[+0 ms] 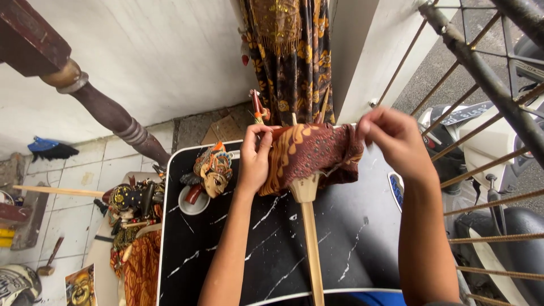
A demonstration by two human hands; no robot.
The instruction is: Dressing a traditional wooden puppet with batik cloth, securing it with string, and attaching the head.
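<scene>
Both hands (255,158) (394,141) pinch batik cloth (311,153) — over wooden rod (311,243).

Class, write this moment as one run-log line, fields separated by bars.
left hand: pinching batik cloth | right hand: pinching cloth's far edge | cloth: over wooden rod | surface: black marbled table | nearby: puppet head

place: puppet workshop | evidence: carved puppet head (212,173), hammer (50,258), batik cloth (294,51)
</scene>
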